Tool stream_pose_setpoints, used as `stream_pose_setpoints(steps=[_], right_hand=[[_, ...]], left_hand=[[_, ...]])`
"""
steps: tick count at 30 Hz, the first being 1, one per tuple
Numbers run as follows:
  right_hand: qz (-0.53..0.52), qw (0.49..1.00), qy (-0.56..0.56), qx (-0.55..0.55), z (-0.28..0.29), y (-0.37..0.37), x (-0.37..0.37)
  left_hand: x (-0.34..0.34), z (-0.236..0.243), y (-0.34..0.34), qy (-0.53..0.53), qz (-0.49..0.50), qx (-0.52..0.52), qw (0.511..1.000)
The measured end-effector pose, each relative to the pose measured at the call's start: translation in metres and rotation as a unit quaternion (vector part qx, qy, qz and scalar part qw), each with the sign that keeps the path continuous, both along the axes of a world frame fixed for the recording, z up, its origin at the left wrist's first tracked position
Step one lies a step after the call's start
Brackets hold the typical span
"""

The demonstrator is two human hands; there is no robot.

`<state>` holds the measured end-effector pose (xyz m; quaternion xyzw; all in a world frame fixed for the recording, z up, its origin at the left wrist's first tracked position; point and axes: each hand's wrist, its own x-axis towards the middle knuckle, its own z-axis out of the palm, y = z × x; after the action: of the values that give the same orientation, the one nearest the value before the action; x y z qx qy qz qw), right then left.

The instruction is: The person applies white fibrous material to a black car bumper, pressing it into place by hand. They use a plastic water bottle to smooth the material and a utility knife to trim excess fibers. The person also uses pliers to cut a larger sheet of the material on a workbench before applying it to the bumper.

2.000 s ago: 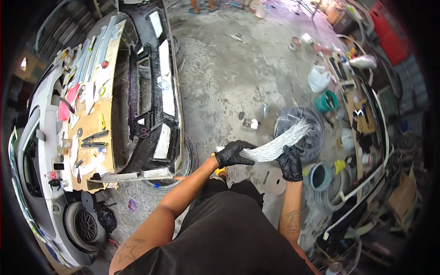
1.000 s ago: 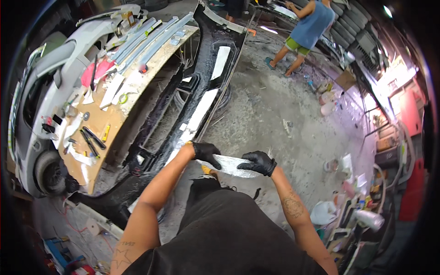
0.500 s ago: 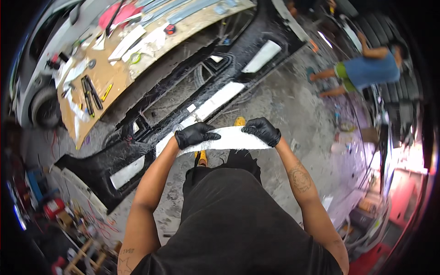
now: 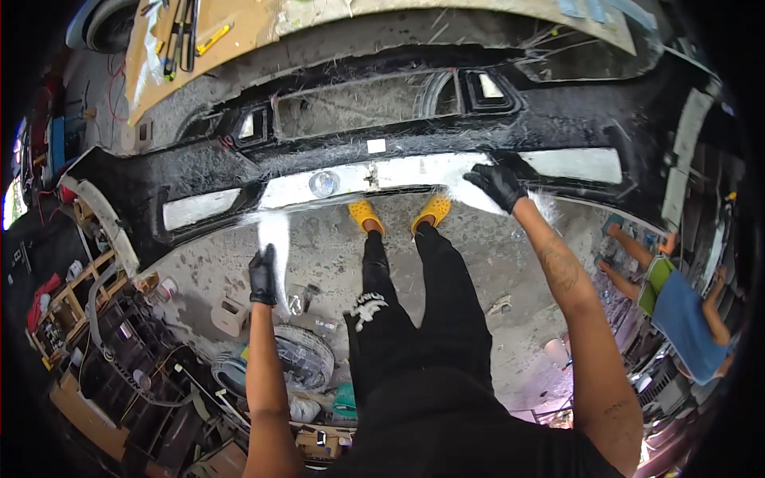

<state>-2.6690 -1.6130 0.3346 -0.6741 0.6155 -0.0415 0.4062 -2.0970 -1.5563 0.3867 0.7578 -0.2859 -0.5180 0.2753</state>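
Two holds on white fibre (image 4: 276, 239) beside one black panel (image 4: 586, 111)

My left hand (image 4: 263, 275), toward half past eight, is curled narrow round a hanging white strip (image 4: 273, 227) at the panel's near edge. My right hand (image 4: 500, 185), at two o'clock, has its fingers bent onto a frayed white piece (image 4: 466, 197) over that edge (whether both are one length, I can't tell). The panel arches from ten through twelve to two; pale patches (image 4: 574, 165) line its near side, with a clear round thing (image 4: 323, 184) near eleven. I judge the step as offering fibre up to the panel; the next move seems to call for strands kept straight and flat.
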Motion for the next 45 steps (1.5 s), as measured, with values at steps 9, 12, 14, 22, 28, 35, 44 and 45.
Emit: stream_pose_setpoints(steps=[9, 12, 14, 22, 28, 35, 44, 45], right_hand=[[0.143, 0.982, 0.081, 0.096, -0.245, -0.057, 0.014], [0.193, 0.966, 0.174, 0.021, -0.28, -0.05, 0.015], [0.159, 0.967, 0.193, -0.048, -0.258, -0.068, 0.049], [-0.127, 0.938, -0.102, 0.307, -0.248, 0.051, 0.128], [-0.612, 0.555, -0.334, 0.454, -0.271, 0.108, 0.201], [-0.631, 0.594, -0.291, 0.405, -0.292, 0.103, 0.199], [-0.643, 0.616, -0.262, 0.373, -0.293, 0.081, 0.211], [-0.654, 0.614, -0.254, 0.362, -0.303, 0.085, 0.207]], left_hand=[[-0.089, -0.226, 0.029, 0.319, 0.357, -0.007, 0.878], [-0.139, -0.273, 0.044, 0.292, 0.388, 0.052, 0.873], [-0.159, -0.279, 0.048, 0.263, 0.422, 0.053, 0.866], [-0.203, -0.314, 0.035, 0.254, 0.446, 0.091, 0.853], [-0.214, -0.316, 0.025, 0.218, 0.416, 0.125, 0.874], [-0.191, -0.318, 0.007, 0.057, 0.276, 0.181, 0.942], [-0.155, -0.393, 0.039, -0.049, 0.087, 0.13, 0.986], [-0.168, -0.382, 0.029, -0.015, 0.121, 0.175, 0.977]])
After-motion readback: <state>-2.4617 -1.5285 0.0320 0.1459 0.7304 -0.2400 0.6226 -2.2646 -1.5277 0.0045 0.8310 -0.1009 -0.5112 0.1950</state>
